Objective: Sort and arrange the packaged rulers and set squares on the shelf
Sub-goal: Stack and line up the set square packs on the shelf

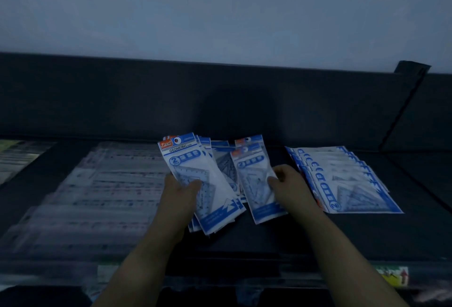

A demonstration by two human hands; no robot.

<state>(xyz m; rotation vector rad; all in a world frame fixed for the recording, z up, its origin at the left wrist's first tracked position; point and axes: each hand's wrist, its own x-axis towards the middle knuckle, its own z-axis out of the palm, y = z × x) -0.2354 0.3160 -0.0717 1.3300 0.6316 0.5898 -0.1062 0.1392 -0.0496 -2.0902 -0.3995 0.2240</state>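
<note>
The left hand (179, 190) grips a bundle of set-square packs (186, 157), thumb across the top pack's face and the fingers hidden beneath, so the lot can be carried as one. The right hand (291, 184) pinches a single pack (254, 179) by its right edge, thumb on top. The hands are apart, each with its own load, which suggests packs being dealt one at a time between the bundle and the shelf.

Both loads sit over the middle of the shelf (269, 238), nearer its back edge than its front, with their printed headers pointing to the back. Between and under them lie a few loose packs (226, 164), overlapping and apparently unsorted.

Toward the shelf's right end a fanned row (347, 184) lies flat, each pack offset from the next and turned sideways to those in the hands. It looks like the finished arrangement, and the single pack probably belongs there.

Across the left half, packaged rulers (110, 184) lie in overlapping rows parallel to the front edge, separate from the set squares. A price label (393, 275) sits on the front edge near the right corner.
</note>
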